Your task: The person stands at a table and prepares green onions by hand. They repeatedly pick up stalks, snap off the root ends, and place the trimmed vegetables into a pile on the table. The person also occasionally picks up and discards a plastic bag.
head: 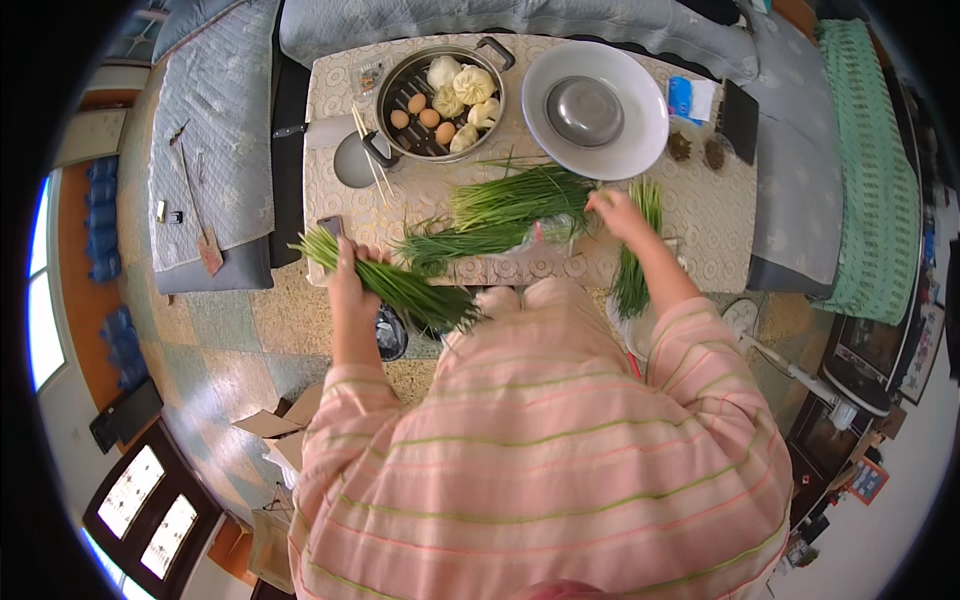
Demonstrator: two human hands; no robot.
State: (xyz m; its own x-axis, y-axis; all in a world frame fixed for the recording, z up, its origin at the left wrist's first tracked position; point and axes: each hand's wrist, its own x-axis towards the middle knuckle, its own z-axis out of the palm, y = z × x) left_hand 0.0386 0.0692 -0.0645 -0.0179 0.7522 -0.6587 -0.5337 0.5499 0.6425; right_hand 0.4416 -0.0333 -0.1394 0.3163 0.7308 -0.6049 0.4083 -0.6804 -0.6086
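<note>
My left hand (pixel 354 281) is closed around a thick bunch of green chives (pixel 409 292), held beyond the table's near left edge. My right hand (pixel 616 215) is over the table at the right end of a chive pile (pixel 517 196); its fingertips are blurred, so whether they pinch a stalk cannot be told. More chives (pixel 469 246) lie in front of that pile, partly under a clear plastic bag (pixel 551 231). Another chive bundle (pixel 636 277) lies partly behind my right forearm and reaches over the near edge.
A steamer pan (pixel 386 139) holds eggs and buns. Beside it stand a large white enamel basin (pixel 649 112) and a grey dish (pixel 349 161) with chopsticks (pixel 379 176) across it. A knife (pixel 319 131) overhangs the left edge. A phone (pixel 330 223) lies near my left hand.
</note>
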